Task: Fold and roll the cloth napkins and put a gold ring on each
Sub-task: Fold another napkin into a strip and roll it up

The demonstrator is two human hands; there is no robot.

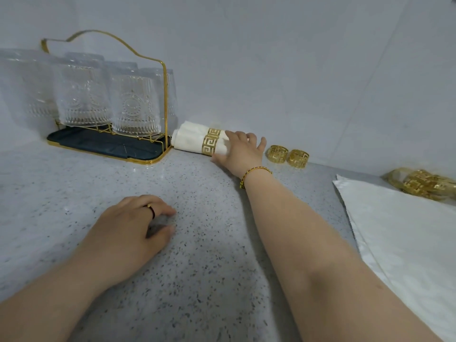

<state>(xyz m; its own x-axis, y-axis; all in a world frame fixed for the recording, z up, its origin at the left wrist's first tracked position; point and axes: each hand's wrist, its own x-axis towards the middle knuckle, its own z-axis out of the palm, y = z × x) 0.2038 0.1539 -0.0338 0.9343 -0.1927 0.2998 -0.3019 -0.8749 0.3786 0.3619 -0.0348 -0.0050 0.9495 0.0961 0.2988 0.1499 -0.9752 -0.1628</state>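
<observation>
**Next napkin lies to the right of the reaching hand**

At far left a gold-wire glass rack point(148, 154) stands against the wall. The left hand point(133, 228) rests on the speckled counter point(202, 243) in front of it, fingers loosely curled and holding nothing.

Just right of the rack lie two rolled napkins point(190, 141), each already wearing a gold ring. Their long axis runs roughly along the wall. The right hand point(240, 150) lies against the right end of these rolls, fingers spread and fairly straight, thumb low by the front roll.

Just beyond its fingertips, further right, sit two loose gold rings point(287, 155). The flat white napkin point(394, 230) lies further right again, nearer the person and beside the right forearm, with a bag of rings point(424, 185) behind it.

The next fold probably falls to the right hand, which is much the closer.
</observation>
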